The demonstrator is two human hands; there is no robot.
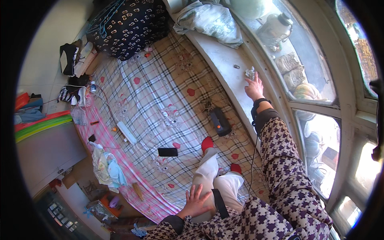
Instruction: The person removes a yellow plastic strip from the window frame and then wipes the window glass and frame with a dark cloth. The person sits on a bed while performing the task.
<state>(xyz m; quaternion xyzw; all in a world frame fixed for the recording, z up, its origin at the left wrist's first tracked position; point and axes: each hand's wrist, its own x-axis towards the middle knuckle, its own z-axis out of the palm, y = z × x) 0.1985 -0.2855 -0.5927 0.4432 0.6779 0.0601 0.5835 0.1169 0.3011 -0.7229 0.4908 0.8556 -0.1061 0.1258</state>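
Note:
My right hand [255, 88] reaches out over the white windowsill [223, 49], index finger extended and thumb apart. Its fingertips are beside a small crumpled silvery wrapper [250, 72]; whether they touch it I cannot tell. A small dark metallic object [236, 66] lies on the sill just beyond. My left hand [196, 201] rests on my thigh, palm down and fingers spread, holding nothing. Before me on the plaid bedspread [144, 78] are a black smartphone [168, 152] and a dark box-shaped device with an orange button [221, 121].
A white power strip [126, 132] with its cord lies on the bed. A camouflage-patterned cloth bundle [210, 22] sits on the sill's far end, beside the window frame [315, 108]. A dark patterned fabric heap [129, 27] stands at the bed's far end. A cable hangs from my right wrist.

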